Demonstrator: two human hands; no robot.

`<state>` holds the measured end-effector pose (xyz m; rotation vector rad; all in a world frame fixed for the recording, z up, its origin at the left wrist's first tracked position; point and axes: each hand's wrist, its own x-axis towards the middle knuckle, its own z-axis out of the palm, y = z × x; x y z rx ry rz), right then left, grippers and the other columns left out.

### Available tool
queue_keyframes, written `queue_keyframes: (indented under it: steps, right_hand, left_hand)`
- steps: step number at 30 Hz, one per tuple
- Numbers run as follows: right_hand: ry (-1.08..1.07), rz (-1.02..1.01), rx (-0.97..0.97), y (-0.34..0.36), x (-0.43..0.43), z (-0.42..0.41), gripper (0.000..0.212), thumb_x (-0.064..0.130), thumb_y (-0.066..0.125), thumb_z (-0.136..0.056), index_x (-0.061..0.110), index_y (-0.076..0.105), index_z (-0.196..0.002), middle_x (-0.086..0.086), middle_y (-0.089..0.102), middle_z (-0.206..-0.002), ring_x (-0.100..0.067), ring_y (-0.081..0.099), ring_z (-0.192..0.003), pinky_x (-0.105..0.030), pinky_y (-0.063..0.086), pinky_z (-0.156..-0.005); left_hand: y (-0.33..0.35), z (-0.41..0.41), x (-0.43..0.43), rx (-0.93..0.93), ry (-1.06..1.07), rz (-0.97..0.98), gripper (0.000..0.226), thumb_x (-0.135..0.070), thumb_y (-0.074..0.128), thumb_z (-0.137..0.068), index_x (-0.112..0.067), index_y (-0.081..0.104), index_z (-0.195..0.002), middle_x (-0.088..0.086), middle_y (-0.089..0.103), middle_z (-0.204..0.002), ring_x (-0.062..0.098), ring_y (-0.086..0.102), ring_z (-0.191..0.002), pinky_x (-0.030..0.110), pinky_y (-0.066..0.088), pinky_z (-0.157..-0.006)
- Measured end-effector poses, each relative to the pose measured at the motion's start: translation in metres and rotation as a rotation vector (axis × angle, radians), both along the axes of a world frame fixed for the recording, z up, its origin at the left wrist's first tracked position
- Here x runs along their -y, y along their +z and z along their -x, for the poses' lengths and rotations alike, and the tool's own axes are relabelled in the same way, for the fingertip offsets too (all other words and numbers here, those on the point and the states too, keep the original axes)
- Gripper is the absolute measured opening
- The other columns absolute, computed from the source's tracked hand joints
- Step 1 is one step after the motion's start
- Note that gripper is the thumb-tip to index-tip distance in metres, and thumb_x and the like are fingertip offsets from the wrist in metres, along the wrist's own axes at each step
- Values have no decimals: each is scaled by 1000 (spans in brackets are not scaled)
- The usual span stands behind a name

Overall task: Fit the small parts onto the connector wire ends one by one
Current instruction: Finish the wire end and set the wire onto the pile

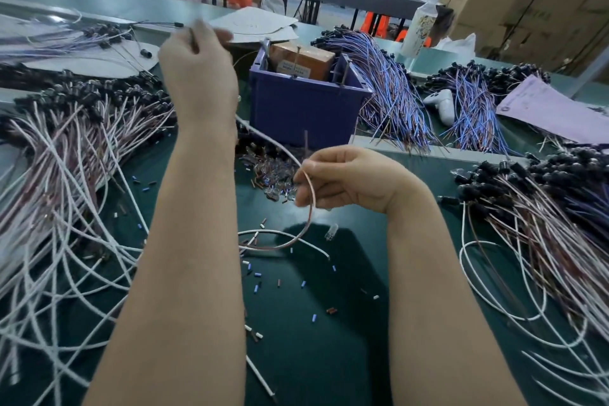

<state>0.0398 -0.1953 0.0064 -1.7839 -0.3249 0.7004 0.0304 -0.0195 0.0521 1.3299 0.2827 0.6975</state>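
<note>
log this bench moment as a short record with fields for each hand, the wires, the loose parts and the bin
left hand: raised, blurred, fingers curled round a thin dark strand
right hand: pinches a thin brown wire that loops down to the dark green table mat
wire bundles: white and brown wire bundle at left; blue and purple wire bundle right of the bin
loose parts: heap of small clear and coloured sleeves before the bin
bin: blue plastic bin, holds a brown box
</note>
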Motion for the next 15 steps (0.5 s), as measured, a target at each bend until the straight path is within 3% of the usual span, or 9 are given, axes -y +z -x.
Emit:
queue_keyframes:
  steps: [3,5,7,11,15]
  right_hand:
    - [-493,-206,144,-2,-5,-10,24,16,44,-101,10,60,-84,-2,66,-62,-12,66,-60,-19,54,-53]
    - [-726,-254,271,-2,-10,-17,24,13,39,-102,9,59,-88,-2,56,-59,-9,60,-51,-19,53,-51]
    - [-809,-261,294,-3,-15,-22,25,8,34,-102,5,59,-105,-2,47,-64,-8,54,-50,-17,52,-49]
    - [-854,-240,393,-7,-21,-28,34,4,35,-100,8,46,-132,-2,48,-70,-6,53,-48,-16,48,-48]
    - [-921,-335,506,-7,-27,-30,13,2,42,-97,12,43,-106,-6,56,-72,-5,56,-41,-17,46,-46]
  left_hand:
    - [-16,-7,6,-272,-153,-353,35,-21,42,-101,-14,65,-76,-2,50,-59,-1,35,-32,16,29,-40]
    - [-26,-12,14,-375,-204,-470,34,-19,42,-100,-11,68,-80,3,52,-59,4,39,-35,18,34,-43]
    - [-32,-17,20,-397,-212,-483,36,-17,39,-100,-9,65,-75,6,56,-64,12,43,-44,25,40,-52]
    - [-37,-25,26,-362,-238,-439,39,-16,35,-101,-14,54,-67,1,53,-55,3,38,-27,21,32,-44]
    - [-38,-29,29,-304,-195,-424,35,-21,33,-102,-18,50,-71,-2,53,-51,3,42,-37,24,33,-49]
